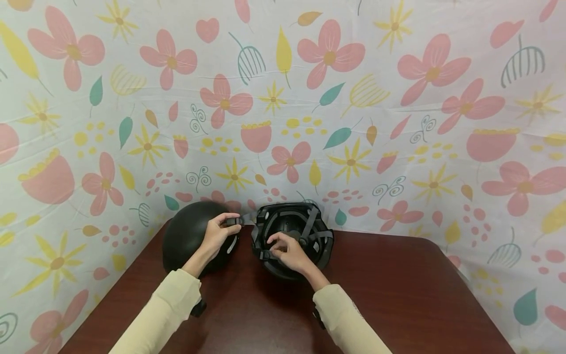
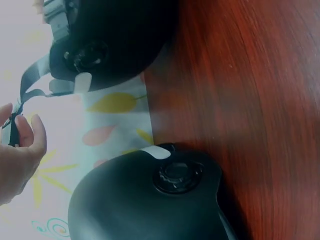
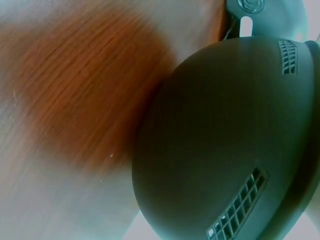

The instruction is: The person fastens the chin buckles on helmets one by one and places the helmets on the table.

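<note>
An upturned black helmet [image 1: 329,246] shows its padded inside and grey straps in the head view. My left hand [image 1: 215,236] pinches a black buckle [image 1: 233,221] at the end of a grey strap, drawn out to the helmet's left. The same strap [image 2: 34,75] runs from helmet to fingers in the left wrist view. My right hand [image 1: 289,250] is over the helmet's opening, thumb and fingers curled at another dark buckle [image 1: 267,254] by the left rim. The right wrist view shows the helmet's vented shell [image 3: 215,135] but hides that hand.
A second black helmet [image 1: 185,236] rests dome up on the left, under my left forearm. Both stand on a dark red-brown wooden table [image 1: 398,290]. Behind it hangs a flower-printed cloth [image 1: 283,113].
</note>
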Demonstrator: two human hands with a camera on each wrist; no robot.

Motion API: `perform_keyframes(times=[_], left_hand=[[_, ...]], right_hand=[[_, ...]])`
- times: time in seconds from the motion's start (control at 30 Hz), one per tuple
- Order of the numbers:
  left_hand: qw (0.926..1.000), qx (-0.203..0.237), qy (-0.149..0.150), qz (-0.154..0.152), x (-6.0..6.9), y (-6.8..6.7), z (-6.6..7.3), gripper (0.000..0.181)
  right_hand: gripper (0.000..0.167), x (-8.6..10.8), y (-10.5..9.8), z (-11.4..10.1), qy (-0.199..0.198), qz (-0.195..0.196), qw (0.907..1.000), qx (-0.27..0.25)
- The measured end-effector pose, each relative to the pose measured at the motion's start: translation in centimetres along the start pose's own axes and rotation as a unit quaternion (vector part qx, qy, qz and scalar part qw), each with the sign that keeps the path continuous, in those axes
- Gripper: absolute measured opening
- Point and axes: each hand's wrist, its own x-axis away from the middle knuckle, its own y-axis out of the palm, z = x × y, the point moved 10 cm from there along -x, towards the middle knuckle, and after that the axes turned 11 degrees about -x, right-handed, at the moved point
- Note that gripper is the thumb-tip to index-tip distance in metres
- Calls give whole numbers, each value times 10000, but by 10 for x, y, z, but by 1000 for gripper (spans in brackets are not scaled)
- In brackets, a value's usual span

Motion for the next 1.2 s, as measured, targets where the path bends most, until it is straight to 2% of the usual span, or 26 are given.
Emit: perform_keyframes(times=[0.13,0.23,0.37,0.47,0.7,0.83,1.03,1.2], left_hand=[[9998,112,83,-114,2,4,6,42],[9997,88,173,-122,3,6,10,41],[9997,78,233,-82,5,8,12,40],[9997,-16,260,-34,5,8,12,40],[9990,-354,241,146,5,2,11,42],[9995,-66,139,277,5,2,11,39],[9982,426,301,300,6,1,17,37],[9978,301,433,397,7,0,25,36]], right_hand=[[22,1,2,-6,-202,-36,9998,-17],[23,6,3,-22,-319,-84,9994,-44],[22,13,3,-37,-66,-36,9999,-84],[22,12,1,-29,266,189,9995,-35],[23,5,0,5,388,507,9980,5],[20,4,0,8,508,584,9969,-135],[18,5,-4,8,485,634,9962,-338],[17,5,-8,8,523,692,9939,-674]])
